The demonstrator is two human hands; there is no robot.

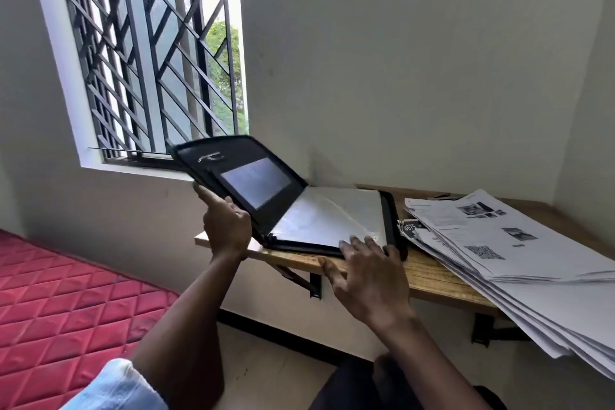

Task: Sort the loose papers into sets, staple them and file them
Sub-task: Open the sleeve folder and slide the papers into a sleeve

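A black zip folder (pixel 388 220) lies open on the wooden worktop (pixel 432 276), in the middle of the frame. Its cover (pixel 213 156) is raised to the left and tilted, in front of the barred window (pixel 149 53). The left grip (pixel 226 226) holds this cover at its lower left edge, with the fingers curled around the border; the fingertips are hidden behind the cover. Inside the cover there is a clear pocket (pixel 256 180) with a grey sheet in it, but the print is too blurred to read. The lower half of the folder carries clear plastic sleeves (pixel 332 213) which shine, so I cannot tell what they contain.

The right grip (pixel 369 273) is spread, with straight fingers whose tips rest on the near edge of the folder and on the sleeves; it pinches nothing.

The loose papers (pixel 492 243) are just beside the folder, in the right of the frame, as an uneven stack. The stack hangs over the near edge of the worktop and is cut off by the right border. A small dark card (pixel 411 228) with white digits is partly hidden under it.

A red quilted mattress (pixel 66 293) fills the lower left, and a light blue sleeve (pixel 116 386) is cut off at the bottom.
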